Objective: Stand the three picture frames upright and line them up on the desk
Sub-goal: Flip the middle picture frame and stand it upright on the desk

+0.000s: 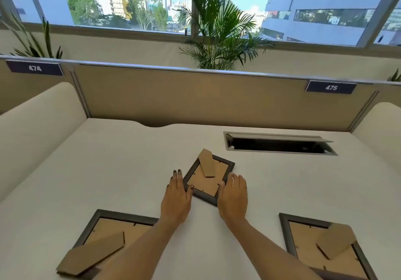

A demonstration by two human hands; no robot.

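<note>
Three dark picture frames lie face down on the white desk [108, 171], brown cardboard backs and stands up. The small frame [208, 182] sits in the middle, turned like a diamond, its stand sticking up. My left hand [176, 195] rests against its left edge, thumb on the rim. My right hand [233, 195] touches its right edge, fingers flat. Neither hand has lifted it. A larger frame [104, 240] lies at the near left, partly under my left forearm. Another large frame [325, 247] lies at the near right.
An open cable hatch [280, 144] is cut into the desk behind the small frame, to the right. A beige partition [195, 97] with labels 474 and 475 closes the back. Cream side panels stand left and right. A palm plant [217, 41] rises behind the partition.
</note>
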